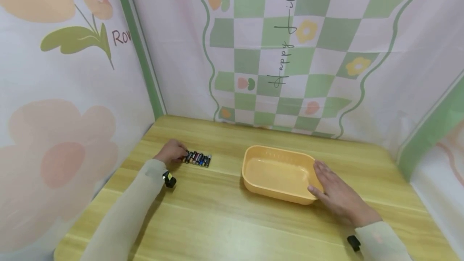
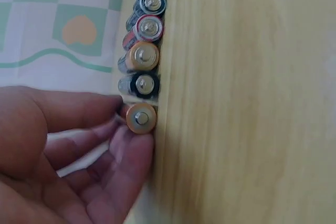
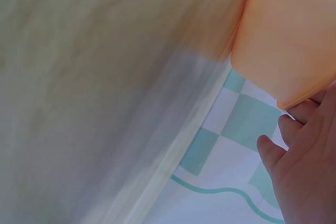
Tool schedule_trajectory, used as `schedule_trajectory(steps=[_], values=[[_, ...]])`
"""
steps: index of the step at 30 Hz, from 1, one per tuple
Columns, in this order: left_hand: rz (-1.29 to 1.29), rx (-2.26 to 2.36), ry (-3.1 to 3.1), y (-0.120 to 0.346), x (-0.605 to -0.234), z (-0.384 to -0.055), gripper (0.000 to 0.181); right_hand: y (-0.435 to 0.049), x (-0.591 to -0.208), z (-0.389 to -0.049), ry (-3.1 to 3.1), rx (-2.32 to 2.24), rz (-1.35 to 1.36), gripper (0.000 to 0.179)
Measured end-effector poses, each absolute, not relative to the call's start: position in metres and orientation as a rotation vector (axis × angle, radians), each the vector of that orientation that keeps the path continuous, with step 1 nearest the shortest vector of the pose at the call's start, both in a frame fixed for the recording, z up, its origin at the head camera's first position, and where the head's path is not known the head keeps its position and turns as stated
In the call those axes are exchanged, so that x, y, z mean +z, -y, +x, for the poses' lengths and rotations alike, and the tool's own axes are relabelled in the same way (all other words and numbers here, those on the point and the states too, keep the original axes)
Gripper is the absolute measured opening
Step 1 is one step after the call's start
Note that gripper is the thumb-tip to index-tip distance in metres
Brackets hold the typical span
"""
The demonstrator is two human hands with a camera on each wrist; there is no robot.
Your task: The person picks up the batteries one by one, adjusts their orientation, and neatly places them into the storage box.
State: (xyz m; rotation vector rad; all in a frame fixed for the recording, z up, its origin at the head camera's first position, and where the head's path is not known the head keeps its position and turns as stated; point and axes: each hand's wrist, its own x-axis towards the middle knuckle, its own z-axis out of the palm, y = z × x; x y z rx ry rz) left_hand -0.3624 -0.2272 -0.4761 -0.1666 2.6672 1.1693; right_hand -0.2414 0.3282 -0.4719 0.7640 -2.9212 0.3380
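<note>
A row of several AA-looking batteries (image 1: 197,158) lies side by side on the table, left of the middle. At the left end of that row, my left hand (image 1: 173,151) pinches one battery between thumb and fingers. Its copper-coloured end (image 2: 140,119) faces the camera in the left wrist view, beside a black-ringed battery (image 2: 144,84). A shallow yellow plastic basket (image 1: 279,198) stands right of the batteries, with nothing in it. My right hand (image 1: 338,192) rests against the basket's right end, its fingers extended along the rim and its thumb over the edge.
The wooden table (image 1: 217,224) has rounded corners. Behind it hangs a cloth (image 1: 250,59) with green checks and flowers, and a floral cloth (image 1: 61,132) covers the left side. Small black devices are strapped at both wrists.
</note>
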Motion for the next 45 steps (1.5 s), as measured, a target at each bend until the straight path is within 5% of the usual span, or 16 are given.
schedule_trajectory(steps=[17,31,45], values=[[-0.086,1.138,-2.714,0.231,-0.475,-0.356,0.008,-0.328,-0.473,-0.244,2.919,0.352,0.760,0.075],[-0.040,0.939,-2.791,0.226,-0.478,-0.360,0.021,-0.328,-0.473,-0.245,2.945,0.357,0.745,0.076],[-0.051,1.509,-2.475,0.243,-0.480,-0.358,0.028,-0.327,-0.471,-0.244,2.943,0.364,0.745,0.076]])
